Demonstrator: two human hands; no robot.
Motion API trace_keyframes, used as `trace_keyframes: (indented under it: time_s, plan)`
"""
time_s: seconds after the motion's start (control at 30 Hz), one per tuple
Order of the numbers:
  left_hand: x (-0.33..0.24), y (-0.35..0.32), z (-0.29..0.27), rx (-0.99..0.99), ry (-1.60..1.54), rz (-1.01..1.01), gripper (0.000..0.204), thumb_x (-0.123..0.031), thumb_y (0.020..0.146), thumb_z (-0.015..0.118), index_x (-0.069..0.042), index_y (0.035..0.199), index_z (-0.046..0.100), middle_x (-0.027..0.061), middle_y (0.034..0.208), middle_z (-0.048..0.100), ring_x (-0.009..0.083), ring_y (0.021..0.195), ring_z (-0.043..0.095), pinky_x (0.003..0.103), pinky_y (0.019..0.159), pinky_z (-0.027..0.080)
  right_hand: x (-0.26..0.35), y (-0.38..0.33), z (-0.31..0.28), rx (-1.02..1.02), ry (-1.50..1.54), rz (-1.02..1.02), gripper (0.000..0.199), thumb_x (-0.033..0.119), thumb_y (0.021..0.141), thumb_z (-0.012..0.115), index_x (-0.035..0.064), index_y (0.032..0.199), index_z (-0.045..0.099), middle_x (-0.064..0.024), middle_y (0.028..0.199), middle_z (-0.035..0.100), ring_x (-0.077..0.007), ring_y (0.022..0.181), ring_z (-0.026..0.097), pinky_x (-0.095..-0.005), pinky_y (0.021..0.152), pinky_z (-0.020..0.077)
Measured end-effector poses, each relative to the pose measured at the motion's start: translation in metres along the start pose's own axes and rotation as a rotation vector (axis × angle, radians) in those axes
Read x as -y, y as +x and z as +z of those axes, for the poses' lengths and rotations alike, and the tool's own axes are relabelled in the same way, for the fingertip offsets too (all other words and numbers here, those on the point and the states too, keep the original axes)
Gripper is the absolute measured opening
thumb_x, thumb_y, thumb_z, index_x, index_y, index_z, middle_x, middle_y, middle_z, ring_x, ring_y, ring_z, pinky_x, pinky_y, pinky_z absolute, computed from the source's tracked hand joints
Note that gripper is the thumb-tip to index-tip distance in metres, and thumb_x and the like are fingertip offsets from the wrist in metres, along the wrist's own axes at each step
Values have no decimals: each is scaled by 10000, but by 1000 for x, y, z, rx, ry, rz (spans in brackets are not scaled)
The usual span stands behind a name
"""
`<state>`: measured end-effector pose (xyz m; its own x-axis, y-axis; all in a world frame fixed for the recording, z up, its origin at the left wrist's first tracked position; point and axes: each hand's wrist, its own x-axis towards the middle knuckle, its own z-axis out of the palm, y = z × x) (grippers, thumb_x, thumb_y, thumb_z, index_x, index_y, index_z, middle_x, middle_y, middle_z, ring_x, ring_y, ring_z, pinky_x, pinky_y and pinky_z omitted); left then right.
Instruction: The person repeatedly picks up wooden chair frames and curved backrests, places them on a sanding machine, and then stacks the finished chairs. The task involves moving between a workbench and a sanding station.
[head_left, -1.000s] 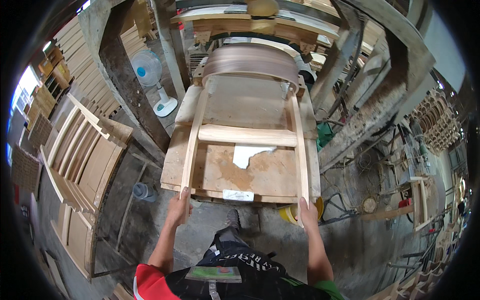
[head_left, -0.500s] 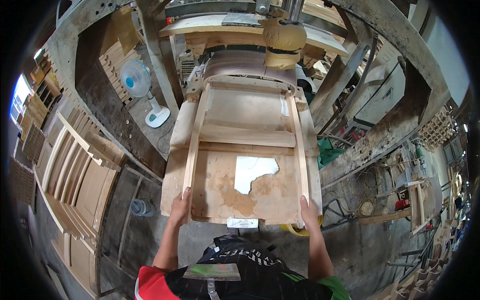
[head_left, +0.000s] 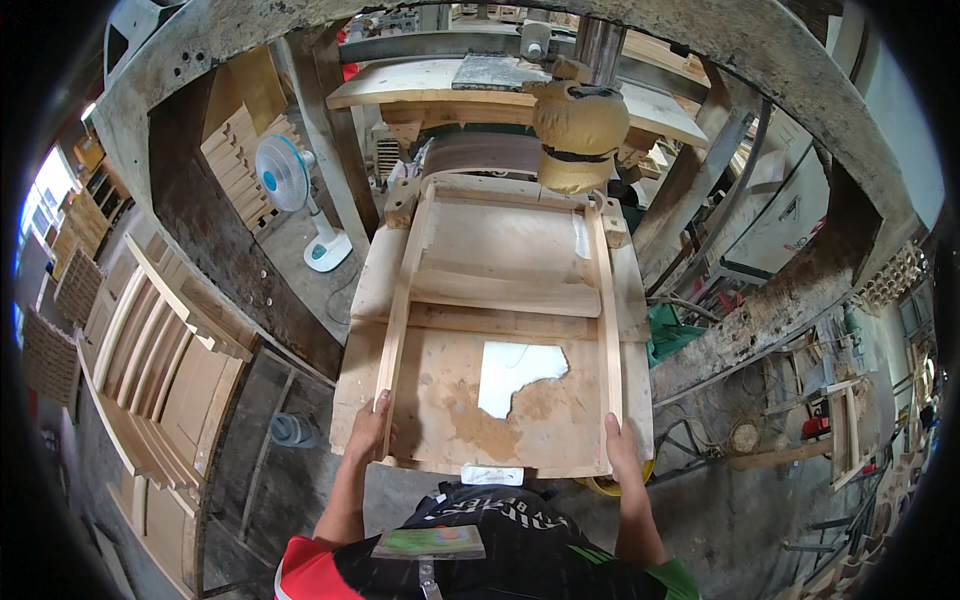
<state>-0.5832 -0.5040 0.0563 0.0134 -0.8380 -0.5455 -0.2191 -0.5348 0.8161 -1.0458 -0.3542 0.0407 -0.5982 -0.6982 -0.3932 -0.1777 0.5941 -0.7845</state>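
Observation:
A pale wooden chair-back frame, its middle crosspiece (head_left: 505,293) joining two long posts, lies over a wooden board (head_left: 440,385) in front of me. My left hand (head_left: 370,428) is wrapped round the near end of the left post (head_left: 404,300). At the near end of the right post (head_left: 607,330) my right hand (head_left: 622,452) grips with the thumb on top; its other fingers are mostly hidden. The far end of the frame sits between two small wooden blocks (head_left: 402,203) and beside a curved brownish surface (head_left: 482,155).
A tan padded bundle (head_left: 580,135) hangs above the frame's far right. Heavy metal machine uprights (head_left: 240,210) flank the board. A white fan (head_left: 283,172) stands beyond the left upright. Curved wooden frames (head_left: 160,370) are stacked at left, near a grey bucket (head_left: 292,430).
The whole view has shifted slightly, so the board, frame and machine appear lower. Both hands keep their hold on the posts.

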Motion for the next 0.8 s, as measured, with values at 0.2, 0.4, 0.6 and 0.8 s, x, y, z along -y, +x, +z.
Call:
trace_keyframes:
  time_s: [0.2,0.4,0.6,0.8]
  plan:
    - [0,-1,0,6,4,-21,648,-587,1056,491,13,1286,578,114,716,618,193,553,615,348,496,514,18,-14,1,-15,44,70,598,467,1080,499,-52,1377,513,-221,1194,632,-290,894,681,-394,684,594]
    - [3,0,0,12,-58,-12,641,-563,1061,499,28,1297,571,108,778,620,184,576,616,337,508,529,4,-3,3,-26,-22,21,612,483,1080,495,-56,1369,516,-217,1145,649,-293,727,690,-397,650,573]
    - [5,-2,-4,-15,-35,-26,660,-579,1056,494,30,1298,570,106,734,621,186,563,618,337,508,519,8,-4,4,38,14,41,622,497,1077,498,-50,1373,517,-200,1129,648,-271,784,683,-388,630,570]
    - [-2,-2,2,-3,-7,-29,659,-580,1057,489,22,1314,562,110,705,621,186,542,610,332,517,514,10,-9,1,-8,69,73,636,508,1072,505,-40,1396,500,-179,1118,643,-243,878,658,-382,612,573]
